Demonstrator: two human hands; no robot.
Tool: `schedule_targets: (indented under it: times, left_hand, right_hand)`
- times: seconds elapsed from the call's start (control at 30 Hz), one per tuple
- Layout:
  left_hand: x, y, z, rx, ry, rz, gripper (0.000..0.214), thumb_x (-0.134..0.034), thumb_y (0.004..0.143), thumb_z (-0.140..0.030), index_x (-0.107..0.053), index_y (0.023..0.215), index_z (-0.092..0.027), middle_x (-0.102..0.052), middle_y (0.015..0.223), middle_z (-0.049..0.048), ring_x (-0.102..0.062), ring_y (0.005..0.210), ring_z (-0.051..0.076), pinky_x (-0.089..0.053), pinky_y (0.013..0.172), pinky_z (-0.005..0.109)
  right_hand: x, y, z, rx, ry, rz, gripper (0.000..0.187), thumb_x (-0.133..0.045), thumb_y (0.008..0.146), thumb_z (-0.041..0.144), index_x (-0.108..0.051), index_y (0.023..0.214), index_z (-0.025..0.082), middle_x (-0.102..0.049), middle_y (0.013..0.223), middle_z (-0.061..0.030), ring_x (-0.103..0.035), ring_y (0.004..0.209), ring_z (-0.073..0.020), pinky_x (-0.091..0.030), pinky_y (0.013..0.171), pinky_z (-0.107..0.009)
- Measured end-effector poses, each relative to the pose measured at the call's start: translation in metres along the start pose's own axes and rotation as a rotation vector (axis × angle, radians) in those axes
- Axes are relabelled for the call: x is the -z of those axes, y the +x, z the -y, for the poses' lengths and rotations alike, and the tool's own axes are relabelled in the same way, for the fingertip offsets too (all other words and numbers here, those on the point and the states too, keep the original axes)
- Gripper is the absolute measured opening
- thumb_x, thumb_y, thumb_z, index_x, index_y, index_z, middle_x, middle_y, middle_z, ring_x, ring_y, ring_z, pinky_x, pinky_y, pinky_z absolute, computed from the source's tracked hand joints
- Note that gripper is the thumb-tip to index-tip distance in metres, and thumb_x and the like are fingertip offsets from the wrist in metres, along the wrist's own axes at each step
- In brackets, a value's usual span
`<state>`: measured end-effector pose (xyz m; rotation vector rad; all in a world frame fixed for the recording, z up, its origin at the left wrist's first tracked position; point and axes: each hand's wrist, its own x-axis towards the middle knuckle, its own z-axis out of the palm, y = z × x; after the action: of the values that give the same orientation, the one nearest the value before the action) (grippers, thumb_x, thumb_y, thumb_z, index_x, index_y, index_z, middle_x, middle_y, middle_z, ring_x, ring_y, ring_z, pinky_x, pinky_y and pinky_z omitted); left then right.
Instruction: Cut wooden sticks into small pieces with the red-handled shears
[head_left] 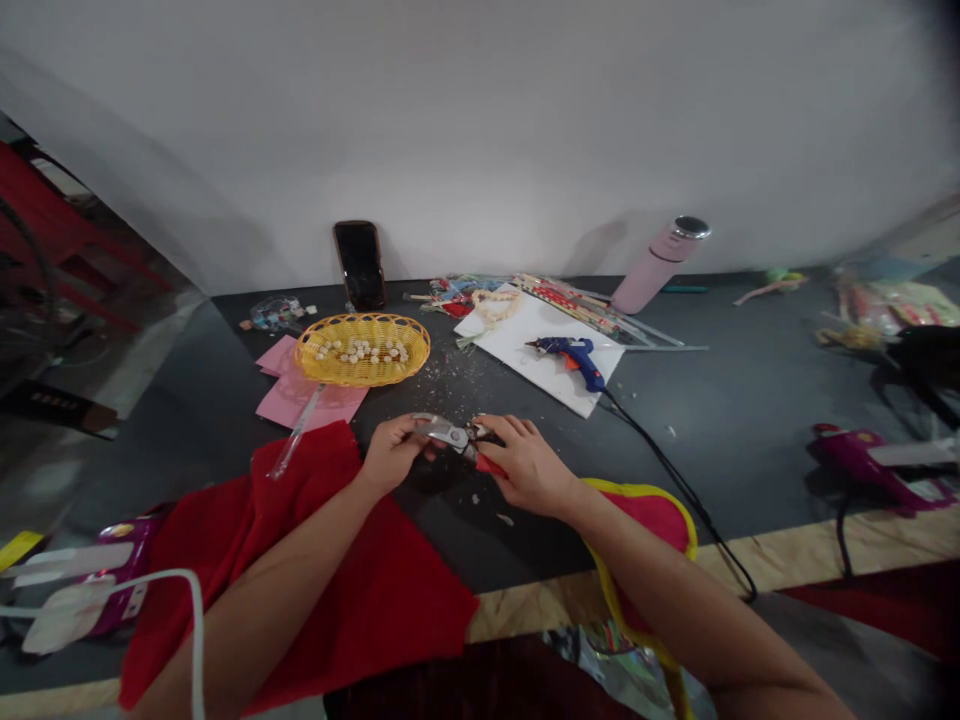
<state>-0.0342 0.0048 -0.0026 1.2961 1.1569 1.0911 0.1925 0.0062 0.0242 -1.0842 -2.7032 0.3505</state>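
My right hand [529, 465] is wrapped around the red handle of a pair of pruning shears [454, 436], whose metal head points left. Beside the blades, my left hand [394, 452] is closed with its fingertips pinched together; whatever lies between them is hidden or too small to make out. Both hands are just above the dark table, among small pale scraps. Beyond the left hand is a yellow woven basket [363, 376] holding several small whitish beads. A blue glue gun [574, 358] rests on a white board [517, 350] past the right hand.
Red cloth [360, 590] spreads under my left arm. A black cord trails from the glue gun over the table edge. At the back stand a phone [360, 265] and a pink flask [656, 268]. Purple devices [877, 465] lie at both sides. Pink paper [330, 405] sits under the basket.
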Motion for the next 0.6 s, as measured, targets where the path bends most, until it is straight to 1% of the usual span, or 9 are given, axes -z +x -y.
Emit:
schedule_targets:
  times: [0.07, 0.13, 0.33, 0.5, 0.6]
  left_hand:
    - [0.001, -0.001, 0.003, 0.058, -0.109, 0.060, 0.012, -0.061, 0.074, -0.022, -0.069, 0.073, -0.013, -0.068, 0.069, 0.0050, -0.055, 0.049, 0.011, -0.044, 0.050, 0.023]
    - [0.001, -0.002, 0.004, 0.113, -0.196, 0.095, 0.015, -0.064, 0.074, -0.027, -0.068, 0.076, -0.012, -0.068, 0.066, 0.0052, -0.054, 0.047, 0.010, -0.043, 0.048, 0.022]
    - [0.002, -0.003, 0.002, 0.213, -0.323, 0.167, 0.028, -0.073, 0.068, -0.036, -0.066, 0.074, -0.010, -0.066, 0.058, 0.0054, -0.052, 0.040, 0.008, -0.039, 0.042, 0.019]
    - [0.003, -0.004, -0.004, 0.295, -0.395, 0.277, 0.029, -0.076, 0.064, -0.034, -0.061, 0.066, -0.010, -0.066, 0.054, 0.0063, -0.052, 0.038, 0.008, -0.038, 0.039, 0.017]
    - [0.003, -0.005, -0.006, 0.318, -0.427, 0.298, 0.028, -0.077, 0.063, -0.033, -0.061, 0.066, -0.010, -0.067, 0.054, 0.0068, -0.051, 0.036, 0.007, -0.037, 0.038, 0.017]
  right_hand:
    - [0.003, 0.000, -0.003, 0.027, 0.018, 0.016, 0.035, -0.052, 0.072, 0.011, -0.060, 0.103, 0.022, -0.043, 0.133, -0.0082, -0.042, 0.113, -0.0266, -0.035, 0.091, -0.042]
    - [0.005, -0.001, -0.005, 0.056, 0.039, 0.028, 0.036, -0.052, 0.072, 0.011, -0.060, 0.105, 0.022, -0.043, 0.133, -0.0086, -0.042, 0.113, -0.0261, -0.034, 0.092, -0.042]
    - [0.007, -0.003, -0.014, 0.122, 0.090, 0.019, 0.031, -0.053, 0.073, 0.013, -0.062, 0.102, 0.022, -0.044, 0.133, -0.0095, -0.042, 0.116, -0.0261, -0.034, 0.094, -0.043]
    - [0.005, -0.004, -0.019, 0.173, 0.112, 0.029, 0.030, -0.055, 0.072, 0.014, -0.063, 0.101, 0.020, -0.045, 0.132, -0.0111, -0.044, 0.117, -0.0262, -0.035, 0.096, -0.043]
    - [0.005, -0.004, -0.020, 0.196, 0.118, 0.028, 0.032, -0.055, 0.071, 0.013, -0.062, 0.101, 0.019, -0.047, 0.130, -0.0124, -0.045, 0.118, -0.0258, -0.035, 0.097, -0.042]
